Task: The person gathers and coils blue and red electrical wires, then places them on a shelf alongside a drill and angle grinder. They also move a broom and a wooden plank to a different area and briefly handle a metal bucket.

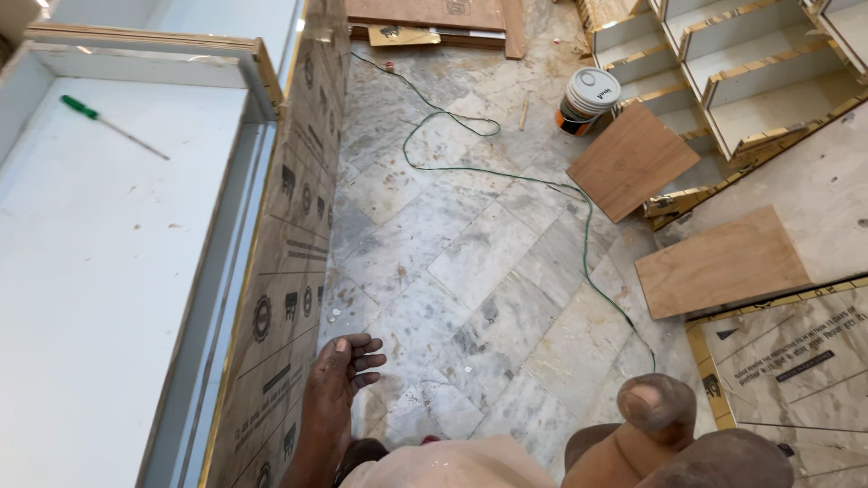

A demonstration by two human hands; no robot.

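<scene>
L hand (344,375), lower centre-left of frame: empty, fingers loosely curled, thumb up, nothing pinched. Hangs just beside the printed plywood side panel (289,271) of the cabinet; can't tell if it touches. R hand (669,425), lower right, very close to lens + blurred: thumb sticks up, rest looks closed into a fist, but can't tell if anything is gripped.

Below both hands: marble floor (461,262), grey-white, dusty, small debris specks.

Left of L hand: white laminate cabinet top (99,271), fills left third of frame. Green-handled screwdriver (108,125) lies on it, upper left, well apart from either hand.

Centre: thin green cable (506,176) snakes from top centre across floor down toward lower right.

Upper right: white paint bucket (586,99) w/ orange band, tipped on its side, next to white shelf unit (750,81) w/ open compartments, lying flat. Two brown plywood offcuts: one (631,160) just below bucket, other (721,262) mid right. Film-covered sheet (796,361) at lower right edge, above R hand.
</scene>
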